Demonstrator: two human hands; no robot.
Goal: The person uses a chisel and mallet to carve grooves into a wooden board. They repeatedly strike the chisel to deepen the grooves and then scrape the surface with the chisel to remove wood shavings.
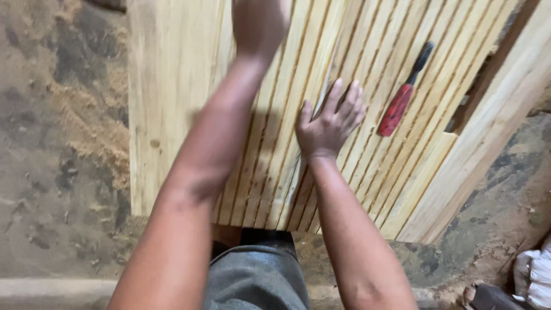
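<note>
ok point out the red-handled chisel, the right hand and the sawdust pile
red-handled chisel (396, 109), head view, on the red handle
right hand (329, 127), head view, on the back of the hand
sawdust pile (94, 135), head view, on the heap left of the slatted panel

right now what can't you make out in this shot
- Left hand, head view: motion-blurred and cut off by the top edge; fingers and grip unreadable.
- Slatted wooden panel: top runs past the frame; both arms cover its middle slats.
- Red-handled tool: its dark tip is too small to tell its kind.
- Under the right hand: the flat palm hides the slats beneath.
- White bundle: cut by the right edge.
</note>
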